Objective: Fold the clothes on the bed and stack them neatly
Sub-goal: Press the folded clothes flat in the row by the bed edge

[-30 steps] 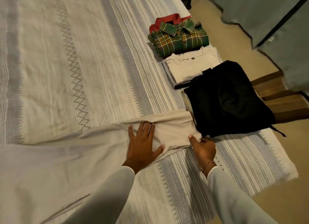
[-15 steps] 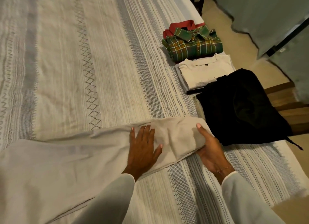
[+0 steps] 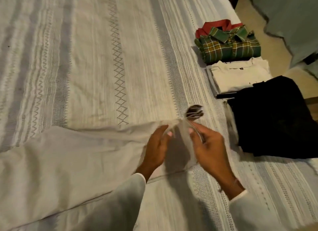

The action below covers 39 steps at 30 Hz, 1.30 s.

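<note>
A long beige garment (image 3: 77, 153) lies across the near part of the bed, its right end raised and blurred. My left hand (image 3: 156, 148) and my right hand (image 3: 210, 148) face each other at that end, and each pinches the fabric. The end's opening (image 3: 194, 112) shows dark just beyond my fingers. Along the bed's right edge sit folded clothes: a green plaid shirt (image 3: 230, 48) on a red garment (image 3: 215, 24), then a cream shirt (image 3: 240, 74). A black garment (image 3: 275, 120) lies close to my right hand.
The striped white and grey bedcover (image 3: 86, 58) stretches to the left and far side. Past the bed's right edge are the floor (image 3: 268, 46), a grey cloth-covered object (image 3: 292, 15) and a wooden step (image 3: 312, 103).
My left hand, which pressed flat on the garment, has lifted and now pinches it. My right hand has raised the garment's end off the bed. The view has shifted left.
</note>
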### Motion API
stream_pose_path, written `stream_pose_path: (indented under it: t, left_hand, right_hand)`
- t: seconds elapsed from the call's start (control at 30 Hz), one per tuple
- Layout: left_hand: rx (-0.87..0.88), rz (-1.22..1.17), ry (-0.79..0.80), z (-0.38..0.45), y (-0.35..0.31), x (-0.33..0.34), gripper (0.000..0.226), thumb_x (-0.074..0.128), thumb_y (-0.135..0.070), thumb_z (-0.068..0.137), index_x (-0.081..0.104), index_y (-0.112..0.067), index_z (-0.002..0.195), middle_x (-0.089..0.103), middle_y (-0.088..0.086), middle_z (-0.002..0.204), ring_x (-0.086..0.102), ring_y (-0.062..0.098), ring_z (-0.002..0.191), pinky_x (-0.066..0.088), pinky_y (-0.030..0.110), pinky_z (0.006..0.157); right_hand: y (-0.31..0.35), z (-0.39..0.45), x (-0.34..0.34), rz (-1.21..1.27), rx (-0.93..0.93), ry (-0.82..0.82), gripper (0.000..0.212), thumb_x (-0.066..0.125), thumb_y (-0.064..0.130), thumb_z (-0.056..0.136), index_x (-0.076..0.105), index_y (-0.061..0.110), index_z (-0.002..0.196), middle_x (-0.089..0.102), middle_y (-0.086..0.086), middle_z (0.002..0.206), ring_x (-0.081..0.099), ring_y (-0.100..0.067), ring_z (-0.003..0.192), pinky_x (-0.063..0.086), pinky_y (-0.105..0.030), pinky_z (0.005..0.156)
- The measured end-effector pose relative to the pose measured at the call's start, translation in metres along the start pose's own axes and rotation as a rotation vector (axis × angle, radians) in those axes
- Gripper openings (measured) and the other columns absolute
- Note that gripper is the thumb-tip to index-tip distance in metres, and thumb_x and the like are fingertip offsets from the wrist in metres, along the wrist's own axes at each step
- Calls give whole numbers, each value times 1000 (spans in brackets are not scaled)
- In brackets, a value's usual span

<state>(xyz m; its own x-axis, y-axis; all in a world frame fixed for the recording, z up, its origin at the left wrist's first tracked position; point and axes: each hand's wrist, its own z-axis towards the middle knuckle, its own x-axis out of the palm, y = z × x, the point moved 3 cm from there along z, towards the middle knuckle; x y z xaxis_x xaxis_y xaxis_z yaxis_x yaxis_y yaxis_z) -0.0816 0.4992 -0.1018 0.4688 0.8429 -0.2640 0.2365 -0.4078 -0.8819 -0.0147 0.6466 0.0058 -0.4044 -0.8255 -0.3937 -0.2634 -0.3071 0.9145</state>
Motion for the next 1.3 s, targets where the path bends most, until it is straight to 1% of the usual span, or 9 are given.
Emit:
stream_pose_path:
  t: [0.13, 0.23, 0.4, 0.6, 0.77, 0.97, 1.1, 1.2, 1.3]
  left_hand:
    - [-360, -923, 39, -14, -8, -53, 69, 62, -72, 81, 61, -20, 125, 66, 7, 123, 64, 16, 105, 47, 37, 102]
    - [-438, -719, -57, -23, 21, -91, 59, 74, -54, 79, 63, -25, 129, 67, 9, 128, 68, 13, 102, 56, 29, 84]
    - [-476, -598, -201, -18, 65, -119, 34, 79, -15, 85, 72, -7, 118, 76, 15, 104, 73, 31, 98, 59, 45, 89]
    - [-538, -287, -348, -3, 92, -126, 49, 60, -71, 85, 75, -25, 91, 77, -1, 88, 72, 24, 87, 61, 46, 84]
    - [-446, -144, -435, -4, 99, -124, 62, 46, -67, 95, 71, -12, 82, 73, 12, 80, 68, 27, 78, 57, 47, 80]
    - [-138, 413, -679, -24, 81, -126, 21, 54, -37, 101, 55, -16, 104, 68, 5, 96, 65, 29, 87, 47, 35, 68]
    - [239, 843, -523, -28, 81, -111, 63, 64, -38, 91, 42, -11, 144, 52, 16, 145, 50, 34, 133, 47, 51, 104]
    - [329, 986, -200, -25, 89, -97, 78, 43, -57, 98, 20, -14, 160, 17, 10, 167, 12, 28, 155, 20, 51, 123]
    - [264, 1018, -117, -23, 104, -99, 84, 29, -67, 100, 1, -17, 162, -9, 4, 169, -11, 22, 155, 11, 51, 125]
  right_hand:
    - [35, -33, 95, -65, -19, 517, 61, 65, 41, 96, 41, 39, 152, 61, 16, 137, 60, 3, 117, 51, -21, 100]
    - [23, -46, 136, -80, -99, 791, 50, 52, 46, 102, 42, 32, 150, 58, 12, 141, 57, -5, 125, 46, -22, 104]
    - [-51, -28, 140, -477, -377, 320, 33, 52, 24, 99, 66, 12, 127, 64, -7, 133, 56, -24, 127, 47, -40, 106]
    - [-79, 7, 161, -945, -467, 572, 128, 43, 102, 60, 18, 27, 161, -5, -16, 169, -12, -36, 154, 1, -68, 119]
    - [-83, 12, 174, -1060, -484, 670, 150, 36, 111, 42, 7, 27, 162, -14, -20, 166, -16, -42, 152, 2, -77, 112]
    - [-76, 13, 161, -947, -454, 474, 127, 38, 100, 68, 18, 16, 161, 2, -20, 167, -2, -39, 154, 9, -67, 119]
    - [-91, 17, 119, -654, 17, -102, 67, 47, 57, 97, 43, 7, 141, 49, -21, 140, 49, -38, 126, 47, -51, 97]
    - [-109, 19, 102, -720, 381, 3, 55, 48, 62, 95, 55, 10, 113, 65, -12, 107, 63, -38, 98, 51, -43, 81]
    - [-109, 26, 108, -773, 331, 164, 59, 45, 68, 95, 61, 11, 99, 67, -9, 93, 65, -33, 88, 48, -36, 73]
